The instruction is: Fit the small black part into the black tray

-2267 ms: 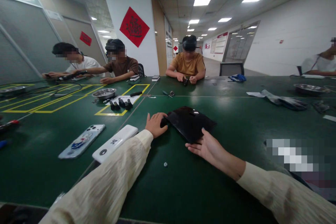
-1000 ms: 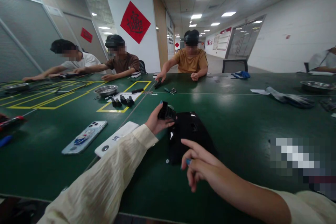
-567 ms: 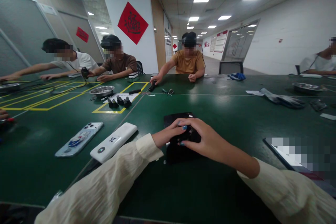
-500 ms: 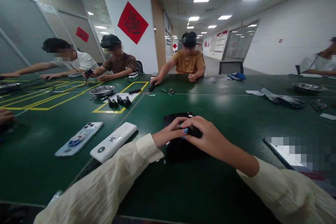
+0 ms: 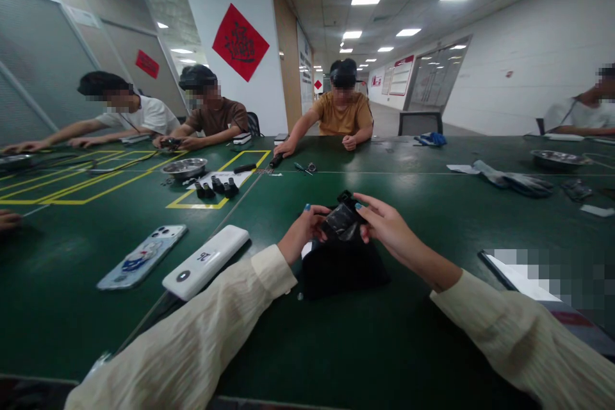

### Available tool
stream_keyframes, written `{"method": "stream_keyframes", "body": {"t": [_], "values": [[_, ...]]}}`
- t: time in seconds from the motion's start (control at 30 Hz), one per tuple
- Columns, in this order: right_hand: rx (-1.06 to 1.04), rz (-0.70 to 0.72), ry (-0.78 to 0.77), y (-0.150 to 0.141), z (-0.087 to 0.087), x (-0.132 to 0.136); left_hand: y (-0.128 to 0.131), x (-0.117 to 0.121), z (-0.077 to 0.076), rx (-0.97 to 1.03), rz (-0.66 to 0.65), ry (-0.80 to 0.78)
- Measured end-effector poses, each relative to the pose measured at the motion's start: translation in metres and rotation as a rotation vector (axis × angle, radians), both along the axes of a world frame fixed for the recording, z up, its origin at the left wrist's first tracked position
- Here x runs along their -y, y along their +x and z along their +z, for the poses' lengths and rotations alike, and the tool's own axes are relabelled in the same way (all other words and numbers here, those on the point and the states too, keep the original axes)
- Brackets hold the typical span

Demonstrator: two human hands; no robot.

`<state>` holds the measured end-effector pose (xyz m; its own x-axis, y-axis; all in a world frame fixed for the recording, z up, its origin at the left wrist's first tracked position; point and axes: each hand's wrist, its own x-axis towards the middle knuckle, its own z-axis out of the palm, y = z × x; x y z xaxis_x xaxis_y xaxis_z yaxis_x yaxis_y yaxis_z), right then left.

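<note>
Between my two hands is a small black device (image 5: pixel 340 220) that looks wrapped in shiny clear plastic; a black clip-like part (image 5: pixel 344 196) sticks up at its top. Fingers of my left hand (image 5: pixel 307 230) close on its left side. My right hand (image 5: pixel 382 224) grips its right side with the thumb and fingers, the index finger stretched out near the top part. Below them a soft-looking black pouch or cloth (image 5: pixel 343 272) lies on the green table (image 5: pixel 298 339). A bit of white shows at the pouch's left edge. What kind of device it is I cannot make out.
To the left lie a white power bank (image 5: pixel 206 262) and a phone (image 5: pixel 141 257). Farther off are black cylindrical parts (image 5: pixel 217 188), a metal bowl (image 5: pixel 184 168) and pliers (image 5: pixel 305 168). Gloves (image 5: pixel 512 180) and a tablet-like item (image 5: pixel 519 275) lie right. Several people sit around the table.
My hands have moved apart and turned, so the plastic-wrapped device between them now shows. It was mostly hidden under my fingers before. The black pouch below is more exposed.
</note>
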<state>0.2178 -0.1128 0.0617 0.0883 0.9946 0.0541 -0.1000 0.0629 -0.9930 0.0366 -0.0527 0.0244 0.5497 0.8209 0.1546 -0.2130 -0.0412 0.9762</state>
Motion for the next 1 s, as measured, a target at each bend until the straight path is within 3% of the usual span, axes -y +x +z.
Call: {"method": "stream_keyframes", "body": {"t": [0.17,0.37,0.43,0.53,0.6,0.77,1.0], "values": [[-0.052,0.050,-0.154,-0.002,-0.002,-0.001,-0.004,0.002,-0.001,-0.118,0.045,0.106],[-0.018,0.060,-0.041,-0.002,-0.001,0.001,-0.001,0.008,0.004,-0.175,-0.010,0.142],[0.050,0.031,-0.004,0.002,0.004,0.001,-0.003,0.007,0.006,-0.215,0.036,0.212],[0.218,-0.040,0.063,0.011,0.011,-0.001,-0.009,0.002,0.012,-0.318,0.259,0.420],[0.314,-0.080,0.057,0.016,0.012,-0.003,-0.014,-0.001,0.017,-0.360,0.318,0.510],[0.579,-0.083,-0.022,0.013,0.004,-0.009,-0.016,-0.001,0.023,-0.391,0.339,0.601],[1.249,-0.249,0.227,-0.009,0.007,-0.016,-0.014,0.008,0.033,-0.482,0.326,0.701]]}}
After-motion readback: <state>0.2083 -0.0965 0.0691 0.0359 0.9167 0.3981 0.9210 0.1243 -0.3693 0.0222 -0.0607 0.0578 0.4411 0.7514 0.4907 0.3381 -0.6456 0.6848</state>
